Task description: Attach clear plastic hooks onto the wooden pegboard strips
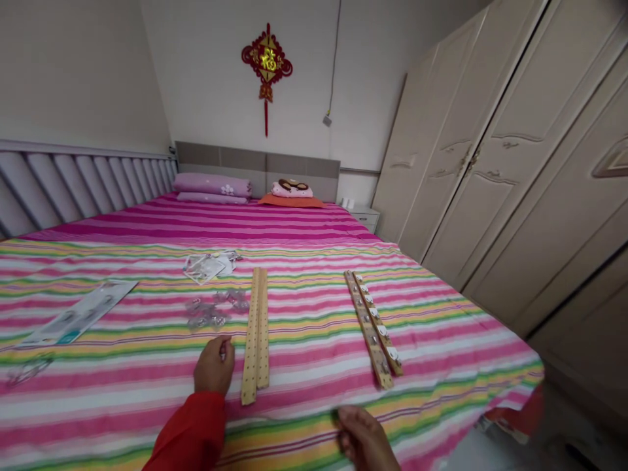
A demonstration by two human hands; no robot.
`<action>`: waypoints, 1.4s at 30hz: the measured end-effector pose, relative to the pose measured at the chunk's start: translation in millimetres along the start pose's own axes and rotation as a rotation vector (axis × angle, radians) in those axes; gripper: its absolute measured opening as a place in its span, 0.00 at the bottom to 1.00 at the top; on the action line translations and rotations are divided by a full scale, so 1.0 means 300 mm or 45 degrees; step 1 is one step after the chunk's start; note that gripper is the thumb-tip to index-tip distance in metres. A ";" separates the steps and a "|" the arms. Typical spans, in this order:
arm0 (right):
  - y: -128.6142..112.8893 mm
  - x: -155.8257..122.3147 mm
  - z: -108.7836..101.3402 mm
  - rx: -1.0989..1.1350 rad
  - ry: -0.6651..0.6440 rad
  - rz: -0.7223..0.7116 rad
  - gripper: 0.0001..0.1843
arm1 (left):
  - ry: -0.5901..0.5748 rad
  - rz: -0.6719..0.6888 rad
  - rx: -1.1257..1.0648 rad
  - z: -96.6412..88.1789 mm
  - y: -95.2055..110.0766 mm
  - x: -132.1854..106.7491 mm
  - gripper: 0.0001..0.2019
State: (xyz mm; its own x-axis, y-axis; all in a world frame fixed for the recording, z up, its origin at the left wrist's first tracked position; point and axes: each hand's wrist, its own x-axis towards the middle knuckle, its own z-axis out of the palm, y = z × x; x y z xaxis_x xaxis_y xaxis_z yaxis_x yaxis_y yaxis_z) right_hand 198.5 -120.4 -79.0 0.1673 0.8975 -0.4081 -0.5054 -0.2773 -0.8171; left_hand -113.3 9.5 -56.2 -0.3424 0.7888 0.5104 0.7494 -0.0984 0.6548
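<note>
My left hand (214, 366), at the end of a red sleeve, rests on the striped cloth with its fingers curled closed; nothing shows in them. Just right of it lie two pale wooden strips (257, 333) side by side, with rows of small holes. Beyond that hand are several clear plastic pieces (216, 310). My right hand (366, 437) is low in the view, its fingers curled in and nothing visible between them. Farther forward from it lie two brown strips, one with metal pieces (367, 327) along it and one with white pieces (379, 327).
A striped cloth (304, 379) covers the bed. White papers or packets (210, 265) lie beyond the clear pieces. To the left are a flat clear package (81, 313) and a thin clear item (30, 368). Wardrobes (490, 176) line the right side; a slatted rail (88, 183) borders the left.
</note>
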 end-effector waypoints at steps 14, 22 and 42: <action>0.048 0.117 0.533 -0.855 -0.236 -0.270 0.16 | 0.110 0.085 -0.016 0.019 -0.015 -0.012 0.10; 0.038 0.145 0.573 -0.595 -0.327 0.060 0.17 | 0.129 0.125 -0.008 0.022 -0.016 -0.014 0.09; -0.011 0.063 0.331 -0.511 -0.344 -0.110 0.28 | 0.146 -0.038 -0.175 0.008 0.003 -0.016 0.09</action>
State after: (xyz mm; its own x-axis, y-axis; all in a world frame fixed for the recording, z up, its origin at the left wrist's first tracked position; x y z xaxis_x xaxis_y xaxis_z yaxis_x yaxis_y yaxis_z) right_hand 119.4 -68.4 -43.6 -0.0579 0.9652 -0.2549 -0.1242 -0.2604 -0.9575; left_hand -109.5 7.1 -59.3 -0.4313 0.7191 0.5448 0.6561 -0.1646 0.7365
